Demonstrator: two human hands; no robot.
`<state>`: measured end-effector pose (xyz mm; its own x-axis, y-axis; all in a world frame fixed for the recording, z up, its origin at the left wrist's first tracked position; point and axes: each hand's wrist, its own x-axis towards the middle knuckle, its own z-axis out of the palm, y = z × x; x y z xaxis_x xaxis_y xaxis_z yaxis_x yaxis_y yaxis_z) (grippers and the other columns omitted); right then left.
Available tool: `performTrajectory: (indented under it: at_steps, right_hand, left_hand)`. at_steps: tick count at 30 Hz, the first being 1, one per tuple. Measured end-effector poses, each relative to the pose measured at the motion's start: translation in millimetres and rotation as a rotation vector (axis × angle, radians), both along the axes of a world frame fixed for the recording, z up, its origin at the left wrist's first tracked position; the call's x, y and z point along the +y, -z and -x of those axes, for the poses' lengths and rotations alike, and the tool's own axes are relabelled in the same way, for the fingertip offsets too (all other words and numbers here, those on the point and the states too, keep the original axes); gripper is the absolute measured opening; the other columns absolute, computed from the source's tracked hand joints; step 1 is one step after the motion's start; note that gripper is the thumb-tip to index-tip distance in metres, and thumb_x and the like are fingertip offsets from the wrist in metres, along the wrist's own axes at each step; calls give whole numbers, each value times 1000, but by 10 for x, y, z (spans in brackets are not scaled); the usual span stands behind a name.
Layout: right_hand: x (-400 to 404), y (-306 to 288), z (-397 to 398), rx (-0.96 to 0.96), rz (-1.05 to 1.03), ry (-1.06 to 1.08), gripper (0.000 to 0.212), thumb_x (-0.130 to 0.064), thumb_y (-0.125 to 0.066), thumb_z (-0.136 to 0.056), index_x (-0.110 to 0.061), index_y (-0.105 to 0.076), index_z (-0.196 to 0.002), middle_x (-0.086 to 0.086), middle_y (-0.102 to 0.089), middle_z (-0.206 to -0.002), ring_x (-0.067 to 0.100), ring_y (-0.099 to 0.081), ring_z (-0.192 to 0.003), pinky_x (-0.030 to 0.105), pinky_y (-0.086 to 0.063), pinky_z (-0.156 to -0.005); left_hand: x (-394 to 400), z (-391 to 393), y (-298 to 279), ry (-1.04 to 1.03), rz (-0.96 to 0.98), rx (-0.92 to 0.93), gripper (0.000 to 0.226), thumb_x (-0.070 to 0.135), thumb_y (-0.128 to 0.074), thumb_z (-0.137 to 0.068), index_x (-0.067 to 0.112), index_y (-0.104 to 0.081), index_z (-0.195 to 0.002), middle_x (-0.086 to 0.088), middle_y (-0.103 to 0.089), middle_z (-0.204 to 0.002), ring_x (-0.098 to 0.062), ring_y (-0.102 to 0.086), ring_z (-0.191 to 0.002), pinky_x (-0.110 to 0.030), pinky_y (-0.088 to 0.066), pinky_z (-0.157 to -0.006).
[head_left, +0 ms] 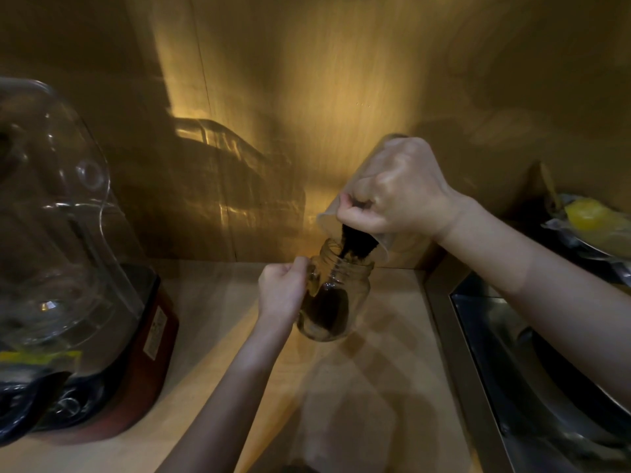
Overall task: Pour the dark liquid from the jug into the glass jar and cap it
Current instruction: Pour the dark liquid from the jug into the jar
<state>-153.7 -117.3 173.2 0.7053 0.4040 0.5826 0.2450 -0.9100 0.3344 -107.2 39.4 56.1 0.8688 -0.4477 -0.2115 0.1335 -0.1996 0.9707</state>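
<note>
A clear glass jar point(345, 295) stands on the wooden counter, tilted slightly, with dark liquid pooled in its lower half. My left hand point(281, 291) grips the jar's left side. Above it my right hand point(396, 192) holds a clear plastic jug point(355, 213) tipped steeply, mouth down over the jar's opening. A dark stream point(355, 247) runs from the jug's rim into the jar's mouth. No cap is in view.
A blender with a clear sound cover and red base point(78, 268) fills the left side. A metal sink point(546, 370) lies to the right, with a dish holding something yellow point(590, 220) behind it. A wooden wall point(307, 97) closes the back.
</note>
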Motion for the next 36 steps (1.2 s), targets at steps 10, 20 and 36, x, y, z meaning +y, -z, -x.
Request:
performTrajectory:
  at_steps: [10,20,36]
  right_hand:
    - [12,19,-24,-9,33,7,45,-24,-49,-83,-14,-69,-43,1,-62,-37,21,-62,-39,29,-49,-47]
    - [7,-42,-28,-3,48,-1,47,-25,-48,-86,-13,-70,-45,1,-62,-38,20,-62,-40,32,-51,-48]
    - [10,-43,-47,-6,86,-13,46,-24,-48,-85,-14,-69,-45,0,-63,-39,20,-63,-42,33,-50,-48]
  left_hand:
    - [-14,1,-15,-30,-20,4,38,27,-52,-83,15,-46,-47,-7,-40,-53,-18,-36,-49,-30,-29,-54]
    - [-7,-23,-29,-26,0,11,39,27,-52,-84,15,-47,-47,-6,-42,-52,-18,-40,-52,-31,-33,-57]
    - [-23,-12,-25,-41,26,32,34,30,-53,-81,13,-51,-51,-10,-43,-56,-23,-42,-58,-33,-34,-61]
